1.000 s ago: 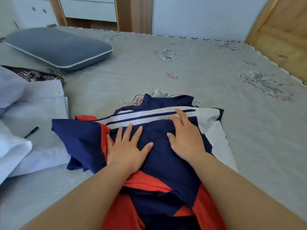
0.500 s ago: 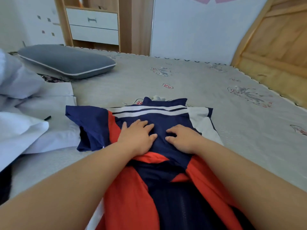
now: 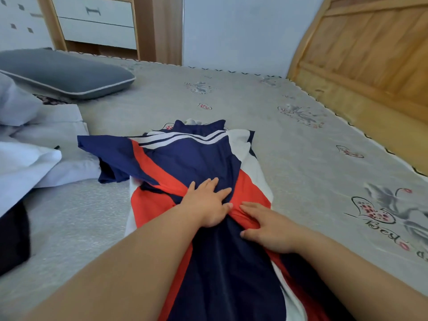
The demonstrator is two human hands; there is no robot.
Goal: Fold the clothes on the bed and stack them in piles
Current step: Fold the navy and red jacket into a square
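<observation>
Navy jersey: red and white panels, spread lengthwise on bed.
Left hand: fingers straight, flat on jersey.
Right hand: fingers relaxed, resting beside left hand.

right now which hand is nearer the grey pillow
Left. The left hand presses the jersey on the side toward the pillow, which lies far up-left. The right hand rests on the jersey beside it, farther from the pillow.

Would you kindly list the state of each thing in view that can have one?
Navy, red and white garment: spread lengthwise on the bed, not yet folded compact.
Left hand: flat, pressing the garment.
Right hand: flat, pressing the garment.
White clothes: lying loosely piled at left.
Grey pillow: lying flat.
Drawers: closed.
</observation>
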